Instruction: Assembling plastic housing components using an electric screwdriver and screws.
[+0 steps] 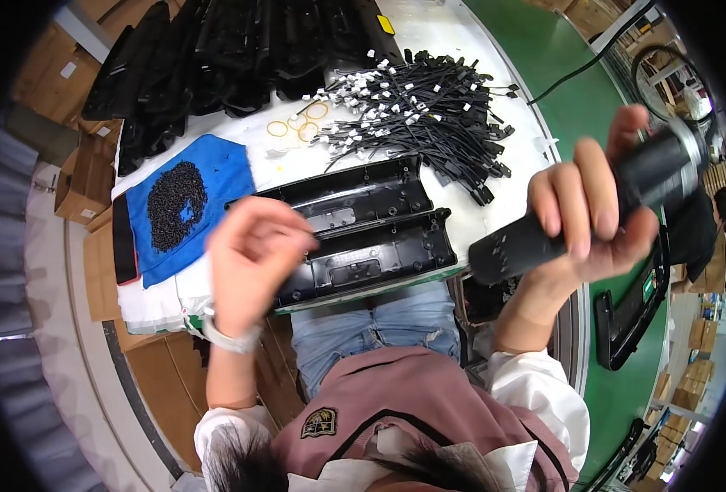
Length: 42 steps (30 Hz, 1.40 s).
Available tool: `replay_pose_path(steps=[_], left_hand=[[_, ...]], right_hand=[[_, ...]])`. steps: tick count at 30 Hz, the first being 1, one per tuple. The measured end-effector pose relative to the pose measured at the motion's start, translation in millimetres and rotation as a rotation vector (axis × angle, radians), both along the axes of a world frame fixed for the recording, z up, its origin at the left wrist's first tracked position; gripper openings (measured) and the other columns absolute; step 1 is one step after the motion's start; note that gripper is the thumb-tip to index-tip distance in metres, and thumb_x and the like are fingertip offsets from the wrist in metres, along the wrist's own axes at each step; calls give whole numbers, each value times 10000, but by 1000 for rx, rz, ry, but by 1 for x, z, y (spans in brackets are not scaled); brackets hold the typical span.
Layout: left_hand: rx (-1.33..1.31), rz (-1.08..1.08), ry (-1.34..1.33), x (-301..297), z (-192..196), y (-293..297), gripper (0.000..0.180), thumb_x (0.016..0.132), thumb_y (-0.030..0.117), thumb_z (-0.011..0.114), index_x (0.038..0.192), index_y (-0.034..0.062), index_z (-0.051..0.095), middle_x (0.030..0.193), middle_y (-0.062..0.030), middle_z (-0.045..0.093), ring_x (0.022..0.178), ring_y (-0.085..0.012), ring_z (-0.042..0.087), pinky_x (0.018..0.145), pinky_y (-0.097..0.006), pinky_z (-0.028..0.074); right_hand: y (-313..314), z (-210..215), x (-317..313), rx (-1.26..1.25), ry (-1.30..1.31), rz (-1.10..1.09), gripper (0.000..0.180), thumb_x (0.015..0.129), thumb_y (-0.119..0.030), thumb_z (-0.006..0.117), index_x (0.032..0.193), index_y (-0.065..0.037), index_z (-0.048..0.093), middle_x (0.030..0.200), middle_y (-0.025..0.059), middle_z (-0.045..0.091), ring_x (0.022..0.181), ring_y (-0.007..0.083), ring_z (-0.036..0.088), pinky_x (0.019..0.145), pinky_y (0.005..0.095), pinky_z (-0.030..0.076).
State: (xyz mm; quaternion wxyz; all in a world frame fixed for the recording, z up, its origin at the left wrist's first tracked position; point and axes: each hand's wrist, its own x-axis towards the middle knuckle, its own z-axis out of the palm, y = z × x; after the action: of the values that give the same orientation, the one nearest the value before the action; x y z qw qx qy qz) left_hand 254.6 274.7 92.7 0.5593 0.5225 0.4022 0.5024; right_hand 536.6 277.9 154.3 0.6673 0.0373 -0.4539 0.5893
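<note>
My right hand (589,205) is wrapped round a black electric screwdriver (515,246), a thick cylinder with slots at its lower left end and a grey collar at the other. It is raised over the table's right edge; no bit shows. My left hand (256,250), slightly blurred, has its fingers curled in a pinch, and whatever they hold is hidden. It hovers by the left ends of two long black plastic shells (363,258), lying side by side with their hollow insides up. Left of that hand, a blue cloth (232,160) bears a pile of small black screws (174,201).
Black cables with white connectors (429,107) lie heaped behind the shells. Several yellow rubber bands (277,129) are to their left. Long black parts (240,57) line the back of the white table (523,123). On the green surface (560,90) at right rests a black curved frame (625,328).
</note>
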Motion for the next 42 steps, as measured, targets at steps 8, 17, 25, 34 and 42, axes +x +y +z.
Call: replay_pose_path(steps=[8,17,25,34,42], left_hand=[[-75,-418,-34,56,12,-28,164,842,-85,610,989,-58,677,920,-123,666,824,-165,677,735,-244,542],[-70,-478,55,65,2,-23,160,785,-114,655,931,-59,693,929,-122,667,831,-171,677,737,-243,551],[-242,-541,10,100,15,-13,261,732,-51,742,983,-19,677,887,-69,666,789,-145,652,701,-265,535],[1120,-479,990,206,-19,72,91,772,111,643,831,43,657,847,-63,580,856,-231,570,685,-345,495],[1385,-600,1140,222,-20,92,49,730,102,605,764,72,585,801,-50,564,852,-235,567,682,-346,481]], right_hand=[[-30,-16,0,335,45,-199,505,874,-340,691,1234,-140,399,725,13,621,497,128,597,530,286,507],[-38,-25,9,206,-42,-159,388,899,-286,663,1159,-153,409,712,7,587,487,135,565,510,292,473],[-54,-38,35,26,200,-212,336,921,-284,610,1149,-119,426,701,-2,574,491,115,549,533,288,466],[-89,-52,67,89,114,-316,348,900,-237,625,1131,-114,395,688,2,589,488,119,577,493,274,473],[-106,-64,88,-3,82,-424,367,878,-247,665,1106,-117,408,623,-10,573,429,120,552,467,274,467]])
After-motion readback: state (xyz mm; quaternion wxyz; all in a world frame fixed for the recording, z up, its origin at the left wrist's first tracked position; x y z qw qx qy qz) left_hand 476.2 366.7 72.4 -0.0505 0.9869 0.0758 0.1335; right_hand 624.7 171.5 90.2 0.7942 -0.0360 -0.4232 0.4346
